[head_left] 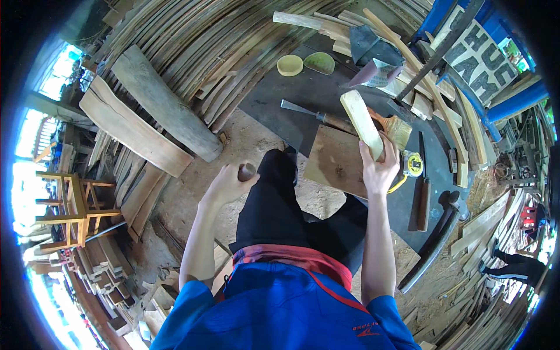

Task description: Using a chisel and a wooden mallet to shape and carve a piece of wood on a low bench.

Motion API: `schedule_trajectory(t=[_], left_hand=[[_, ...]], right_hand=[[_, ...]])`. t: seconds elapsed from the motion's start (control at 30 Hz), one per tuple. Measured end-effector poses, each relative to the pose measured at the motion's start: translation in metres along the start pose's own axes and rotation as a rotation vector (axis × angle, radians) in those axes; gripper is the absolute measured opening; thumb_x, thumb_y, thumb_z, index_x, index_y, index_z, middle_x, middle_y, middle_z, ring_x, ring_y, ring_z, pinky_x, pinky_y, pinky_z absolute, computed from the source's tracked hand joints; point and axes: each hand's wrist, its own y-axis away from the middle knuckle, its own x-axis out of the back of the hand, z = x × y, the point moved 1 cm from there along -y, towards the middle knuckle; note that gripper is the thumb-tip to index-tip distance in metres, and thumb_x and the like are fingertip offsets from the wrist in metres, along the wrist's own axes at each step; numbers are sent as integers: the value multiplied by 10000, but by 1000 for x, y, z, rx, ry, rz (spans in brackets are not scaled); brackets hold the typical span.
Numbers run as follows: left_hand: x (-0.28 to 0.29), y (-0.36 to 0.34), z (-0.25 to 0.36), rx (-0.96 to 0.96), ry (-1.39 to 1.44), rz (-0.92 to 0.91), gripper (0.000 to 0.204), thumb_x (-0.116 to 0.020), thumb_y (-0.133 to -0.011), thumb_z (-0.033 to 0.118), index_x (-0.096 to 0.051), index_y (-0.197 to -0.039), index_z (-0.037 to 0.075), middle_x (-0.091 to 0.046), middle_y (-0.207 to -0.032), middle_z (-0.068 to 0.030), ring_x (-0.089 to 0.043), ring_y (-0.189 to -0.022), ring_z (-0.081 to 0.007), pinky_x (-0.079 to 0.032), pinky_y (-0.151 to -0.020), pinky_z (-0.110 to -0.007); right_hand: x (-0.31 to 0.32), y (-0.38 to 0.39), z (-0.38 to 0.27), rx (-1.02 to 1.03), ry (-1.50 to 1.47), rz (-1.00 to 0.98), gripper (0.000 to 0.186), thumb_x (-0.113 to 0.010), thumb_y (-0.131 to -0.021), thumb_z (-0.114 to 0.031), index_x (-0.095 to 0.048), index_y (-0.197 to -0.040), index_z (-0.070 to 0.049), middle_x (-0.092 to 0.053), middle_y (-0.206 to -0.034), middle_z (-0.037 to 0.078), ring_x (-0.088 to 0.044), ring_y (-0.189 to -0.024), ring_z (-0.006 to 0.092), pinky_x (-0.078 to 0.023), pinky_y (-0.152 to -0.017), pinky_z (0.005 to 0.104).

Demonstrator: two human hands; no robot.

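Observation:
My right hand is closed around the lower end of a pale wooden block, raised over the work table. My left hand, out to the left of my knee, grips a brown piece with a round end; the rest of it is hidden in the fist. Below the block lies a flat brown board. A chisel rests at the board's far edge, blade toward the left. Just right of my right hand are a yellow tape measure and a wide brush-like tool.
The dark table also bears a wooden-handled file-like tool, a hammer and two shallow bowls. Wood offcuts lie at its far right. Stacked planks fill the far left; a wooden chair stands left.

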Motion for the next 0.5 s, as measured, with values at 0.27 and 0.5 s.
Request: schedule_trajectory(t=[0.27, 0.5], left_hand=[[19, 19, 15, 41, -18, -27, 321, -742, -837, 333, -645, -936, 44, -679, -783, -167, -673, -775, -372, -510, -717, -439], [11, 15, 129, -522, -27, -208, 554, -771, -746, 612, -546, -797, 109, -611, -609, -72, -645, -589, -307, -457, -528, -396]], right_hand=[[39, 19, -1, 21, 405, 80, 421, -816, -742, -254, -698, -1098, -62, -590, -1188, 124, -536, -1120, 310, -380, -988, 481], [49, 35, 8, -59, 483, 76, 461, -791, -803, -309, -669, -1171, -61, -576, -1208, 146, -514, -1145, 330, -369, -993, 494]])
